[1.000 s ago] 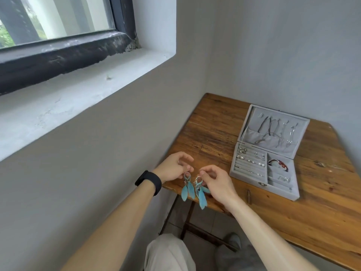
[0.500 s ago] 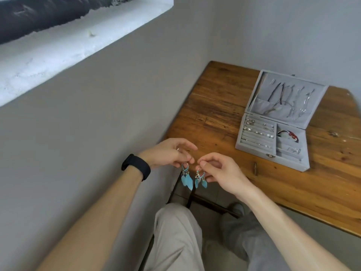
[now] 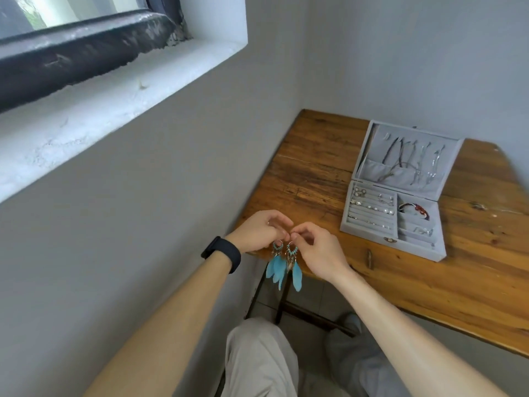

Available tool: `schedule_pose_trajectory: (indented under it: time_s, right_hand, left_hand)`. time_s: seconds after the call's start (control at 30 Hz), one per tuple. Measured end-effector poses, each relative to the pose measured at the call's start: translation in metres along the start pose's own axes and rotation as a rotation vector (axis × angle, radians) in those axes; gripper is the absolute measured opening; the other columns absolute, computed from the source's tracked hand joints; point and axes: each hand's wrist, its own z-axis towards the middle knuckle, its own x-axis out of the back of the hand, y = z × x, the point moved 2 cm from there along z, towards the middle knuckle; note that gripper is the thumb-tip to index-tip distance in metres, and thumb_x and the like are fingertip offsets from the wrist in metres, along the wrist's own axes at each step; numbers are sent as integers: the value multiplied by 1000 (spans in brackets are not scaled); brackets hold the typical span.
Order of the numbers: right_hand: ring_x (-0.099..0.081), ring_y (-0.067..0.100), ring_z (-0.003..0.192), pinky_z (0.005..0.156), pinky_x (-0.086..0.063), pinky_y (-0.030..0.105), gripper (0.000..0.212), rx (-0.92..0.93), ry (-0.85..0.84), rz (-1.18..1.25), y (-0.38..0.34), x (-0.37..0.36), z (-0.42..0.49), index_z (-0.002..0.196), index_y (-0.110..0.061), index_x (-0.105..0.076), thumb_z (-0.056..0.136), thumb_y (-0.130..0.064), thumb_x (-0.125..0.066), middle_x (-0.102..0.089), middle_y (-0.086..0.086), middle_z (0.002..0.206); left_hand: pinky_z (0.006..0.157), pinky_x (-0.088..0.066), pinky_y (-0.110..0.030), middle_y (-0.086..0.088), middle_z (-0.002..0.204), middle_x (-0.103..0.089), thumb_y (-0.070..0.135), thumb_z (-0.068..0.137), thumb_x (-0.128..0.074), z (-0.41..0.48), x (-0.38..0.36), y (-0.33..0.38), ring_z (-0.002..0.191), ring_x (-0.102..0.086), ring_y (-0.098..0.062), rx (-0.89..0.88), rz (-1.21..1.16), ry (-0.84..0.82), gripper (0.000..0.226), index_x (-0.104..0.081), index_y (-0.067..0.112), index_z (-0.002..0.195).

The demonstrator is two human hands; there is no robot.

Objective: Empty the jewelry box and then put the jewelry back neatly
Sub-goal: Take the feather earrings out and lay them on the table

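A grey jewelry box [image 3: 372, 234] lies open on the wooden table [image 3: 315, 167], its lid [image 3: 406, 156] propped up with several chains hanging inside. Small earrings sit in its ring rolls [image 3: 369, 207] and a red bracelet [image 3: 415, 210] lies in a right compartment. At the table's near left corner, my left hand [image 3: 257, 232] pinches one blue feather earring [image 3: 276, 263] by its hook. My right hand [image 3: 317, 250] pinches the second feather earring [image 3: 294, 267]. Both earrings dangle side by side, fingertips almost touching.
A grey wall runs along the left with a white window sill [image 3: 114, 90] above. The table stands in the room's corner. My knees in light trousers [image 3: 257, 362] and the table's dark metal frame [image 3: 309, 313] are below the hands.
The camera tilted down and back up. My hands stayed together at the table corner, and the feather earrings now hang full length from my fingertips.
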Motion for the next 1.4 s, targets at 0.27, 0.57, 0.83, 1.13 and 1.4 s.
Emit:
schedule_pose_trajectory:
  time_s: [0.27, 0.57, 0.83, 1.13, 1.4]
  right_hand:
    - [-59, -8, 89, 71, -41, 10, 11, 37, 41, -103, 15, 7, 27, 105, -35, -64, 100, -30, -56, -67, -19, 94]
    - [-54, -1, 92, 71, -37, 10, 20, 121, 145, -310, 23, 8, 49, 118, -29, -64, 99, -29, -57, -62, -16, 105]
    - [-53, -2, 98, 74, -35, 4, 27, 90, 273, -287, 32, 2, 17, 124, -30, -58, 97, -33, -59, -53, -20, 113]
    - [-49, 9, 107, 85, -50, 26, 25, 210, 338, -486, 30, -14, -12, 118, -22, -71, 96, -27, -60, -66, -9, 117]
    - [-52, 14, 112, 84, -48, 29, 29, 157, 349, -576, 25, -21, -18, 120, -23, -70, 94, -32, -63, -66, -9, 122]
  left_hand:
    - [64, -48, -15, 3, 92, -75, 6, 83, -69, 42, 2, 2, 80, -69, -2, 9, 64, -50, 35, -65, 27, 110]
    - [89, -54, -26, 5, 127, -58, 6, 83, -74, 65, 5, -1, 98, -63, -10, -98, 231, 41, 50, -62, 28, 126]
    - [96, -51, -35, 7, 136, -50, 38, 93, -60, 37, -3, -27, 124, -50, -15, -159, 627, 473, 31, -57, 33, 123]
    - [95, -43, -37, 12, 132, -61, 49, 100, -45, 15, -26, -29, 123, -50, -15, -173, 709, 522, 34, -64, 39, 126]
    - [104, -45, -37, 8, 141, -59, 28, 98, -50, 4, 3, -41, 130, -51, -16, -242, 843, 317, 34, -62, 31, 129]
